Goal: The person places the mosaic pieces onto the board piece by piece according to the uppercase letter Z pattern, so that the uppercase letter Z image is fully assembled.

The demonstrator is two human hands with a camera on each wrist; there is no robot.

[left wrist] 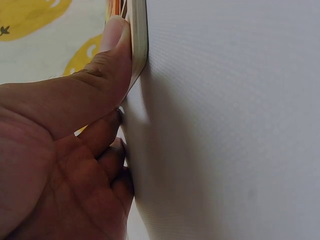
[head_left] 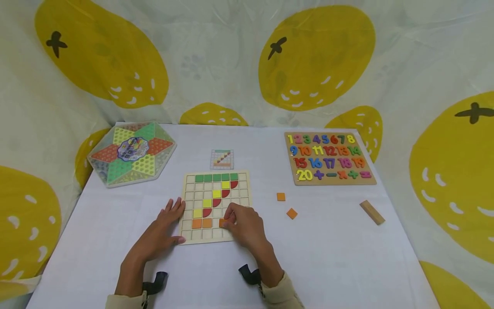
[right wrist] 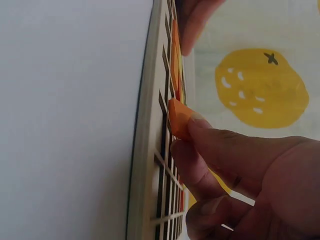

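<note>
A wooden grid board [head_left: 197, 234] lies on the white table, with green, yellow and orange square tiles and red quarter-round tiles in its cells. Between thumb and fingertips, my right hand [head_left: 247, 225] pinches an orange square tile [right wrist: 181, 117] over the row holding two orange tiles [head_left: 202, 223]. The right wrist view shows this tile tilted against the grid. My left hand [head_left: 164, 227] lies at the board's left side, fingers spread along the edge. Its thumb [left wrist: 114, 37] rests on the near left corner.
Two loose orange tiles [head_left: 281, 197] lie right of the board. A small pattern card [head_left: 221, 159] sits behind it. At the back are a hexagonal star game board [head_left: 132, 154] on the left and a number puzzle [head_left: 330, 158] on the right. A wooden strip [head_left: 372, 212] lies far right.
</note>
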